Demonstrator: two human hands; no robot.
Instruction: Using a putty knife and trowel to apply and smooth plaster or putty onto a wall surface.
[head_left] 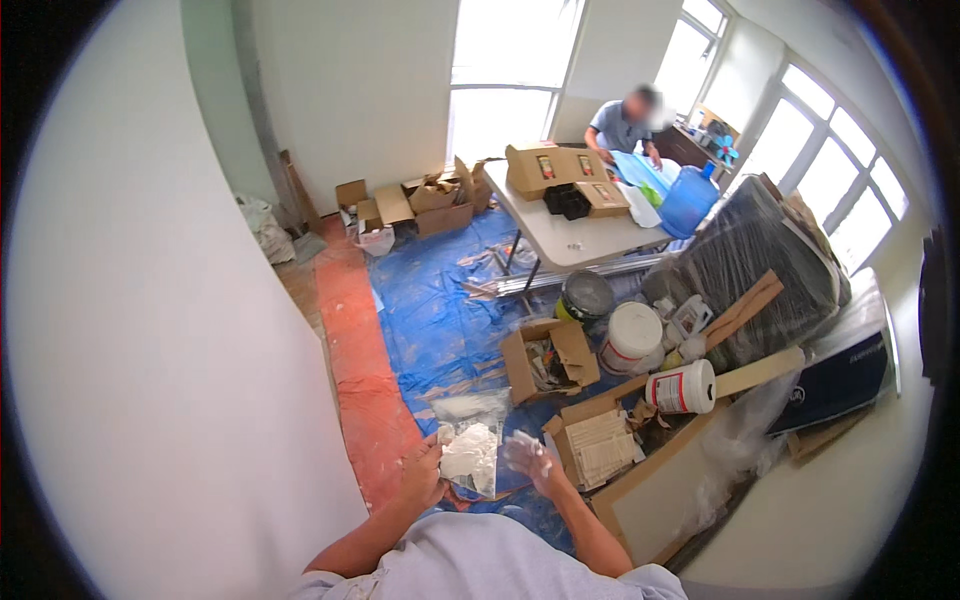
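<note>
A clear plastic bag [474, 408] with a lumpy white mass inside, powder or putty, hangs in front of my body. My left hand [424, 474] is closed on its left edge. White residue coats the fingers of my right hand [532, 464], which is held just to the right of the bag, apart from it. Those fingers are stretched out and hold nothing that I can see. Part of the left fingers is hidden by the bag.
Blue sheeting [430, 310] and a red strip [358, 390] cover the floor. A white wall [150, 350] rises close on my left. To the right are an open carton [520, 368], white buckets [632, 335] and long boards. A person [625, 125] works behind the folding table [560, 240].
</note>
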